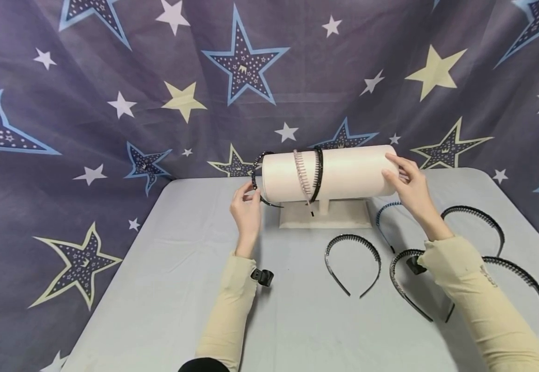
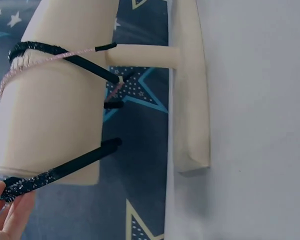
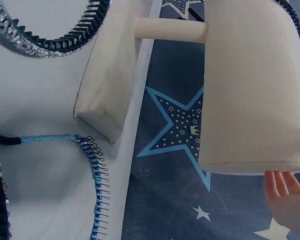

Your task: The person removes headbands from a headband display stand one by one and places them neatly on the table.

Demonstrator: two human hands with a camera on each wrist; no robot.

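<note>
A cream padded roll (image 1: 358, 170) lies sideways on a post above a flat base (image 1: 344, 214). A pink toothed headband (image 1: 301, 170) and a black headband (image 1: 319, 173) sit round its left half, close together. My left hand (image 1: 246, 214) pinches a black glittery headband (image 2: 65, 170) at the roll's left end; its tips reach along the roll's underside in the left wrist view. At the other end, my right hand (image 1: 411, 188) touches the roll's edge, its fingers (image 3: 277, 184) fairly straight against the end face.
On the pale table (image 1: 172, 258) several headbands lie at the right: a glittery black one (image 1: 354, 237) in front of the base, a blue one (image 1: 378, 219), and black ones (image 1: 474, 209) partly under the right forearm. A star-patterned cloth (image 1: 213, 119) hangs behind.
</note>
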